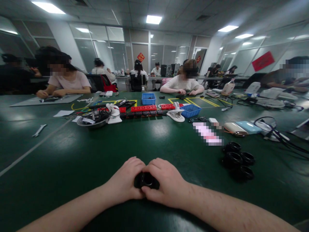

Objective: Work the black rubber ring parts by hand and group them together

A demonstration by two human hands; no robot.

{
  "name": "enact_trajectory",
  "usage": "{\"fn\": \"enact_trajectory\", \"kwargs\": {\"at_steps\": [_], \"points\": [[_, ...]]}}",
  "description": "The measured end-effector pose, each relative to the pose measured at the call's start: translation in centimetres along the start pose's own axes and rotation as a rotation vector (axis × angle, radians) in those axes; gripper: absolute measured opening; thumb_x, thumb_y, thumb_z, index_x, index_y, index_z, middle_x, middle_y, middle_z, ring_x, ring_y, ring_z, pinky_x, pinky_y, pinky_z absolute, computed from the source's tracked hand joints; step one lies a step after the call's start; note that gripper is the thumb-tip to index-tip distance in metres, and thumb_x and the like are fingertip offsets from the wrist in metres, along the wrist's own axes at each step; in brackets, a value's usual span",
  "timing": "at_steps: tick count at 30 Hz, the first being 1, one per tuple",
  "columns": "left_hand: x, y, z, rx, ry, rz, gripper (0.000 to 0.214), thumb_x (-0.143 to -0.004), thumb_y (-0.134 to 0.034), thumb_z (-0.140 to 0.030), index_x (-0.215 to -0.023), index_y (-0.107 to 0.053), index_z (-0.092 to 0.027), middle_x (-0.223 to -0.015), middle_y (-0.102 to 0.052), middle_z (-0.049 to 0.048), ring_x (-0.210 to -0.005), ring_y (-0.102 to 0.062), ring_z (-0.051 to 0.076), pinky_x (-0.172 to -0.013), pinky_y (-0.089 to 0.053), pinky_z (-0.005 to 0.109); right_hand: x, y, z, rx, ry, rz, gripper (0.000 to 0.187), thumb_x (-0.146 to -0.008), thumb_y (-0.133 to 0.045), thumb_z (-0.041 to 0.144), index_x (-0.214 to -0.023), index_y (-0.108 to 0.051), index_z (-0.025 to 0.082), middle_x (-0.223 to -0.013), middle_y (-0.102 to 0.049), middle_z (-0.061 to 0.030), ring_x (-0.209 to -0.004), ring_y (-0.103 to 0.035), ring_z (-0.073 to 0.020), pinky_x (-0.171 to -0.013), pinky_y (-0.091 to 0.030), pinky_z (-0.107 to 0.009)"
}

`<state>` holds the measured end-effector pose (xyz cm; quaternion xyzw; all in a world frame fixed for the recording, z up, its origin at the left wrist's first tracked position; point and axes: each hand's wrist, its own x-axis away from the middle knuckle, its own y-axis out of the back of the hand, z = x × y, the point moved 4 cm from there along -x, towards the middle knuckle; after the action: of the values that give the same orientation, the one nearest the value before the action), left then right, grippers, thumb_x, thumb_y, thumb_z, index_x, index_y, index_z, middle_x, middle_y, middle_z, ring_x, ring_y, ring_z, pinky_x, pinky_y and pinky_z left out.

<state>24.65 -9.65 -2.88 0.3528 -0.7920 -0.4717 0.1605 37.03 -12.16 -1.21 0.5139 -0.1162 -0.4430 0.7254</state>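
Note:
Between my two hands is a black round part (147, 179) with a ring-like opening facing up. My left hand (126, 180) curls around its left side, and my right hand (166, 183) wraps its right side, fingers and thumb closed on it. The fingertips of both hands meet around the part, so much of it is hidden. It is low over the green table (101, 151); whether it touches the surface I cannot tell. To the right stands a cluster of several similar black ring-shaped parts (233, 159).
A metal bowl (93, 124) of cables, white clips (175, 113), red power strips (142, 108) and blue bins (190, 111) line the middle of the table. Right are power banks (248, 127) and black cables (287, 141). A wrench (39, 130) lies left. Several people sit beyond.

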Motion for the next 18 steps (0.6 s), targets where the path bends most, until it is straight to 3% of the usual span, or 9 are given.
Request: {"fn": "enact_trajectory", "kwargs": {"at_steps": [3, 7, 11, 15, 18], "points": [[-0.1, 0.1, 0.3, 0.134, -0.135, 0.106, 0.043, -0.057, -0.072, -0.011, -0.097, -0.060, -0.022, -0.101, -0.057, 0.0003, -0.099, -0.051, 0.022, -0.092, -0.040, 0.033, 0.1, -0.2, 0.5, -0.074, 0.164, 0.032, 0.033, -0.067, -0.059, 0.022, -0.099, -0.058, 0.015, -0.097, -0.061, -0.0067, -0.089, -0.054, -0.0197, -0.079, -0.043, -0.033], [0.1, 0.0, 1.1, 0.194, -0.142, 0.192, 0.055, -0.061, -0.074, -0.012, -0.111, -0.057, -0.028, -0.124, -0.047, 0.0002, -0.120, -0.038, 0.026, -0.105, -0.027, 0.038, 0.2, 0.1, 1.1, -0.143, 0.263, 0.048, 0.028, -0.065, -0.054, 0.014, -0.093, -0.060, 0.016, -0.100, -0.060, -0.0061, -0.096, -0.052, -0.0188, -0.086, -0.040, -0.033], [0.3, 0.1, 1.7, 0.313, -0.106, 0.210, 0.067, -0.065, -0.072, -0.014, -0.125, -0.044, -0.026, -0.128, -0.045, 0.0024, -0.122, -0.037, 0.025, -0.105, -0.028, 0.038, 0.3, 0.6, 1.2, -0.131, 0.302, -0.012, 0.023, -0.069, -0.057, 0.018, -0.092, -0.061, 0.016, -0.110, -0.055, -0.0075, -0.101, -0.049, -0.0195, -0.087, -0.039, -0.034], [0.4, -0.1, 1.5, 0.296, -0.055, 0.227, 0.079, -0.059, -0.074, -0.017, -0.128, -0.037, -0.022, -0.131, -0.042, 0.0062, -0.123, -0.036, 0.029, -0.106, -0.027, 0.043, 0.2, 0.4, 0.7, -0.080, 0.192, -0.006, 0.043, -0.069, -0.068, 0.037, -0.105, -0.055, 0.015, -0.108, -0.056, -0.0094, -0.095, -0.051, -0.0213, -0.082, -0.042, -0.035], [0.5, -0.8, 0.8, 0.162, 0.026, 0.168, 0.082, -0.054, -0.077, -0.028, -0.125, -0.039, -0.019, -0.129, -0.043, 0.0101, -0.122, -0.036, 0.035, -0.106, -0.016, 0.055, 0.0, 0.0, 0.1, -0.029, 0.041, 0.033, 0.035, -0.067, -0.070, 0.032, -0.093, -0.057, 0.014, -0.093, -0.059, -0.0066, -0.083, -0.052, -0.0191, -0.074, -0.044, -0.032]]}}
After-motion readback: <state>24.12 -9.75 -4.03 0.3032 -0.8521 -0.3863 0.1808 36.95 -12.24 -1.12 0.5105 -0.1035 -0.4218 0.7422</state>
